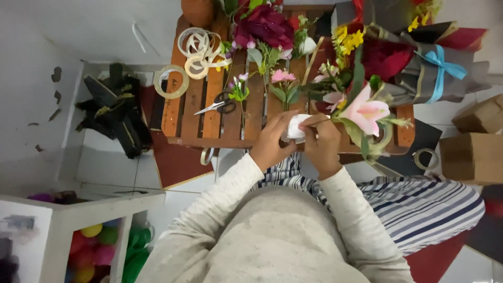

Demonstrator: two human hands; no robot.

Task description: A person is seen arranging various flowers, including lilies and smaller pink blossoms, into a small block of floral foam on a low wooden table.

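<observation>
My left hand (272, 140) and my right hand (320, 141) meet at the near edge of a low wooden slatted table (194, 105). Between them they hold a small white wad of paper or tape (295, 127) wrapped around the stems of a flower bunch. My right hand grips those stems; the bunch carries a large pink lily (365, 111) and yellow blossoms (350, 37) and leans to the right. My left hand's fingers press on the white wad.
On the table lie black-handled scissors (219, 104), ribbon rolls (199, 50), a tape ring (170, 81), loose pink flowers (283, 78) and a dark red bloom (264, 23). A wrapped bouquet with blue ribbon (437, 65) lies at right, cardboard boxes (471, 154) beyond. Black scraps (118, 112) lie left.
</observation>
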